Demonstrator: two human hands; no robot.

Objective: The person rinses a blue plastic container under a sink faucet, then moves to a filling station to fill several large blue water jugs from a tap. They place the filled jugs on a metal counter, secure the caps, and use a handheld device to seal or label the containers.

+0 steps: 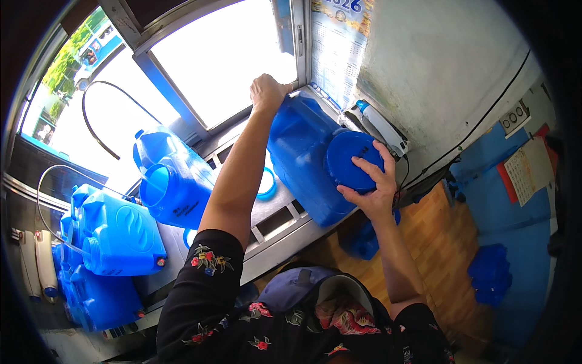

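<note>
A large blue plastic water jug [302,136] stands on the metal counter in front of me, beside the window corner. My right hand [375,186] grips its wide blue screw lid [352,159], with fingers spread over the top and the thumb at the rim. The lid sits on the jug's mouth and bears handwriting. At the jug's far upper corner is my left hand [269,93], its fingers curled and partly hidden. Whether it grips the jug or the window ledge is unclear. Under my left forearm, a loose light-blue ring-shaped cap [267,184] lies on the counter.
An uncapped blue jug [175,182] and a lighter blue jug [125,239] stand at left, each with a thin hose in its mouth. Another jug [107,298] is below them. A white heat gun-like device [384,129] with a cord rests by the wall. Slots [277,223] cut the counter.
</note>
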